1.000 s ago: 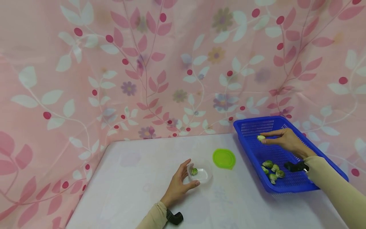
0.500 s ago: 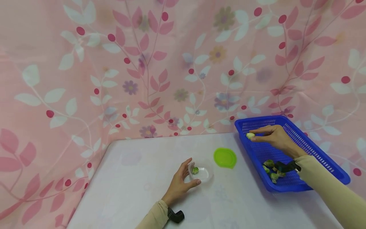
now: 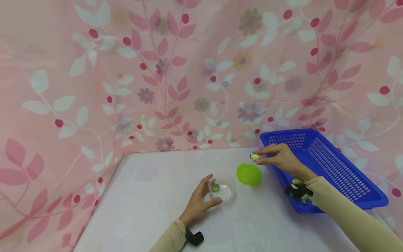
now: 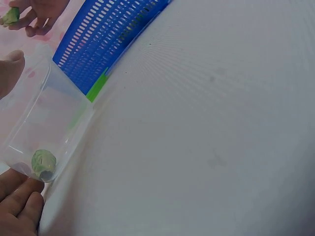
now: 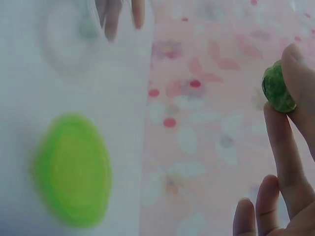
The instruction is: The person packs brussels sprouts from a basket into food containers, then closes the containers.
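Note:
My right hand (image 3: 284, 161) pinches a Brussels sprout (image 3: 255, 158) between thumb and fingers, above the table near the green lid (image 3: 248, 174). The right wrist view shows this sprout (image 5: 278, 88) round and leafy green at the fingertips. With thumb and fingers on opposite sides, my left hand (image 3: 197, 203) holds a small clear plastic container (image 3: 225, 191) on the white table. Inside it, close to the fingers, lies one Brussels sprout (image 3: 216, 188); the left wrist view shows that sprout (image 4: 44, 163) through the clear wall.
A blue perforated basket (image 3: 333, 157) stands at the right of the table (image 3: 148, 196). More Brussels sprouts (image 3: 304, 199) lie in its near left corner, partly hidden by the right wrist and its black strap device. A pink floral cloth (image 3: 189, 70) hangs behind the table.
My right hand has carried its sprout leftward from over the basket, past the basket's left rim, to near the green lid. The left hand stays on the container.

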`<action>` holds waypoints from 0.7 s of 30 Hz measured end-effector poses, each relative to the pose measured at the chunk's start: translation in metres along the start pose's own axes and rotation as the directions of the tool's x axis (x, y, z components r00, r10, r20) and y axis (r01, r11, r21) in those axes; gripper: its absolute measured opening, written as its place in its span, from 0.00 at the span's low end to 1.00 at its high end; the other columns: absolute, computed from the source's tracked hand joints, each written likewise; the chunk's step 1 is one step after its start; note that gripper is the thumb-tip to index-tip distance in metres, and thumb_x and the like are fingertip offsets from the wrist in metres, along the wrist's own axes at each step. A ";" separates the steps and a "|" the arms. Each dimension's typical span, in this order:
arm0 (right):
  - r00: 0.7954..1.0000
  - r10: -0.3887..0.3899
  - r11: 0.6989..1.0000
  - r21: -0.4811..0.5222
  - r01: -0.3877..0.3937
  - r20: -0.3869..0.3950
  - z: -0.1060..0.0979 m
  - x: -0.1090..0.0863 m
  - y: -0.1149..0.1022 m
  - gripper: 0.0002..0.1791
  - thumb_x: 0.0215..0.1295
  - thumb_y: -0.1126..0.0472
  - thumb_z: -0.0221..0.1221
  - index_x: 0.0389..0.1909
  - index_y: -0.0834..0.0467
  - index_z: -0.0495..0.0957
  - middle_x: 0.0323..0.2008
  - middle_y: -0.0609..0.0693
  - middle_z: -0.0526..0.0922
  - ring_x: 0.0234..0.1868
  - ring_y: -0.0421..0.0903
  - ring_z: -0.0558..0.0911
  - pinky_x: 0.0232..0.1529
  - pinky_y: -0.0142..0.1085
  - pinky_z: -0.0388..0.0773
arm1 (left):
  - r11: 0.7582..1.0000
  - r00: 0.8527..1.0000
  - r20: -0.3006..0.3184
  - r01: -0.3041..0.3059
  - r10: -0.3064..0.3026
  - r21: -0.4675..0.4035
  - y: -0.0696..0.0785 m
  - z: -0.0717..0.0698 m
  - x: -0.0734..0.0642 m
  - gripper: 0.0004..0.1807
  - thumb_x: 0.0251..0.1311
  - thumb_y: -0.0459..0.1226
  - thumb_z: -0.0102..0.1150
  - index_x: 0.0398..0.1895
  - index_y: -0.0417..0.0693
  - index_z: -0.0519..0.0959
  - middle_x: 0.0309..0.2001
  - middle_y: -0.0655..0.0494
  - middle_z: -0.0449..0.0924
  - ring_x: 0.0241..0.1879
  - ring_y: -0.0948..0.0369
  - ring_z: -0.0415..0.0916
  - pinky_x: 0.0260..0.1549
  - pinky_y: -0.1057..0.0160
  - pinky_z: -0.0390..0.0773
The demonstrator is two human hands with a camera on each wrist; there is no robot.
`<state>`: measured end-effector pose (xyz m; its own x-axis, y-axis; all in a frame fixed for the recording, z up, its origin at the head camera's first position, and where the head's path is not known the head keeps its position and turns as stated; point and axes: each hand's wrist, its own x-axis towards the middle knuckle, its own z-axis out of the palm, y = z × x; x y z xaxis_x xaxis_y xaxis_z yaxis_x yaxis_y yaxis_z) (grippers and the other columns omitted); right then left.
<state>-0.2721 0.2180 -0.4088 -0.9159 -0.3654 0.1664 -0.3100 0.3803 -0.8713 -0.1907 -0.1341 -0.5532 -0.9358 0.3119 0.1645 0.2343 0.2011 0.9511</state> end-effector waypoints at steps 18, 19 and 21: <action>0.986 -0.031 0.990 0.141 0.008 0.163 0.076 0.008 -0.010 0.20 0.59 0.59 0.78 0.52 0.59 0.91 0.46 0.54 0.92 0.49 0.51 0.85 0.48 0.31 0.87 | 1.000 1.000 -0.005 -0.003 0.003 0.015 -0.001 0.000 0.001 0.52 0.63 0.44 0.77 0.85 0.53 0.56 0.82 0.46 0.62 0.80 0.48 0.64 0.79 0.48 0.68; 0.986 -0.030 0.990 0.138 0.006 0.166 0.080 0.008 -0.011 0.20 0.59 0.58 0.78 0.52 0.60 0.91 0.46 0.53 0.92 0.49 0.51 0.84 0.47 0.31 0.86 | 1.000 1.000 -0.005 -0.002 0.002 0.017 0.000 0.000 0.001 0.51 0.64 0.44 0.77 0.85 0.54 0.56 0.82 0.46 0.62 0.80 0.49 0.64 0.79 0.48 0.68; 0.986 -0.027 0.991 0.131 0.005 0.166 0.086 0.008 -0.013 0.21 0.58 0.57 0.79 0.52 0.60 0.91 0.45 0.52 0.92 0.48 0.51 0.84 0.45 0.32 0.83 | 1.000 1.000 -0.005 -0.001 0.002 0.023 0.001 0.000 0.001 0.51 0.64 0.44 0.76 0.85 0.54 0.56 0.82 0.46 0.61 0.80 0.49 0.64 0.79 0.48 0.68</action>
<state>-0.2532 0.1371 -0.4355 -0.8523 -0.5113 0.1105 -0.2784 0.2644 -0.9234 -0.1912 -0.1338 -0.5519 -0.9368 0.3071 0.1675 0.2417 0.2221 0.9446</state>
